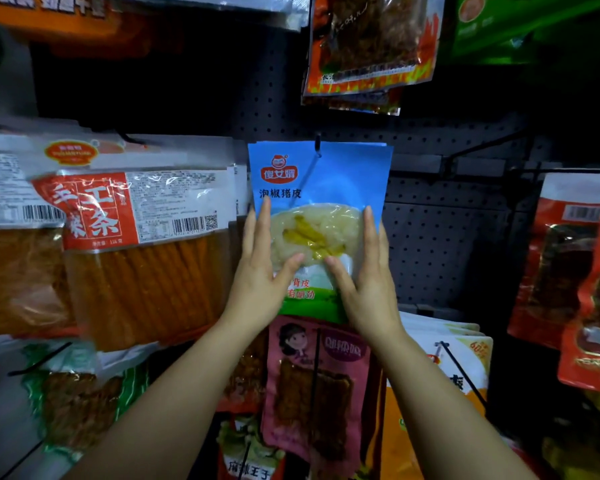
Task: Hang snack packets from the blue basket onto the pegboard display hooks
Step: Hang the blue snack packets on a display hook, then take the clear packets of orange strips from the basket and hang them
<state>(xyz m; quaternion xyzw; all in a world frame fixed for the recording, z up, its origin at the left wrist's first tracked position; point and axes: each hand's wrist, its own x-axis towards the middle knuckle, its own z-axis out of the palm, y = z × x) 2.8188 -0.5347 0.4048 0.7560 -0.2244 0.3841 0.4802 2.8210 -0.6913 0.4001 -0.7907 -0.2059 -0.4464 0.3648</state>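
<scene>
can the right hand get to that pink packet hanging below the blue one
Probably yes. The right hand lies flat on the blue packet, and the pink packet hangs just below it, front facing out, with nothing in front of it.

A glossy blue plastic snack packet (321,188) hangs on a thin dark metal hook (317,145) before matt black perforated pegboard (440,244).
</scene>
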